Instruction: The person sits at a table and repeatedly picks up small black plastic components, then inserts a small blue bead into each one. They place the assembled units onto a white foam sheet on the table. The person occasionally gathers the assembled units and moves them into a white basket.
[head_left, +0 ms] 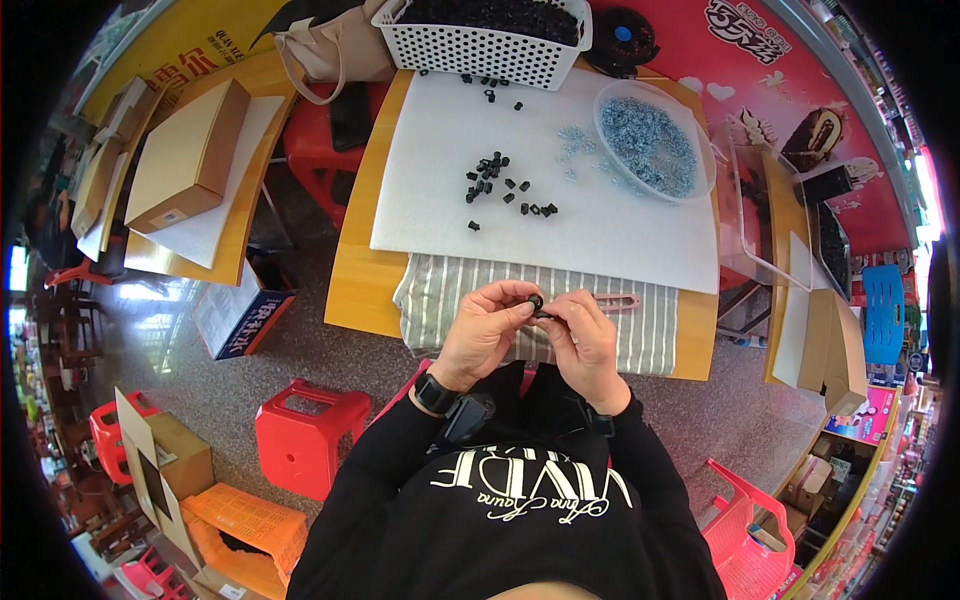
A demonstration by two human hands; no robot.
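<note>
Over the front of the table, my left hand [484, 328] pinches a small black round plastic part [536, 301] between thumb and fingertips. Close against it, my right hand [588, 343] is closed at the same spot, its fingertips meeting a small dark piece [543, 315]; the fingers partly cover how the two join. A striped grey cloth [440, 300] lies beneath both hands. Just beyond my right hand a pink slim tool [617, 302] rests on it. Farther off, several loose black parts [486, 173] are scattered on a white foam sheet [430, 130].
At the table's far side stands a white perforated basket [470, 55] filled with black parts. To its right are a black round fan-like object [622, 42] and a clear round tub [708, 178] of bluish clear bits, some spilled beside it. A red stool [300, 440] stands at left.
</note>
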